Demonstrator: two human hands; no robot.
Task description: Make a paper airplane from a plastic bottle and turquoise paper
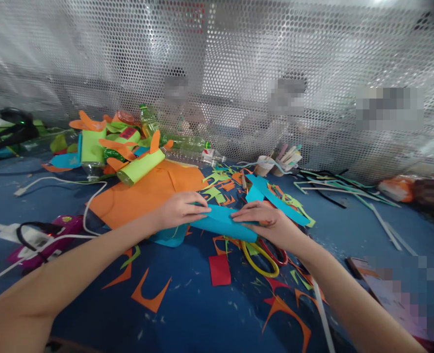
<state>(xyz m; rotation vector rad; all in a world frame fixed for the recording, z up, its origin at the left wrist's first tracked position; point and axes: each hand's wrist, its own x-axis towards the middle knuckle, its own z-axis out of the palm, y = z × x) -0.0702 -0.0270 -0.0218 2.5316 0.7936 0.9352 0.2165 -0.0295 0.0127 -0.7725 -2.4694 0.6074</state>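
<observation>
- left hand [182,208] is gripping the blue paper [220,223]: fingers closed together, curling over its left end, thumb side hidden
- right hand [264,220] is lying flat on the paper's right end, fingers stretched out and close together, pressing down; can't tell if the thumb is tucking under
- paper is sitting between both sets of fingertips, bowing up off the table [202,318] instead of lying flat
- progress, my read: the sheet is being curled or folded, roughly midway; no closed tube showing and nothing fixing it
- beyond the fingers: green-wrapped bottles [141,166] with orange fins are looking finished; bare bottles [187,143] just behind are sitting unwrapped, so more is probably left
- orange sheet [139,196] is lying just past the left fingers
- scissors [261,260] are resting just under the right wrist, nobody holding them
- red scrap [219,269] and orange offcuts [150,294] are lying on the near side of both hands
- writing: one red label [128,132] is showing among the wrapped bottles, too small to read; no brand is coming through anywhere
</observation>
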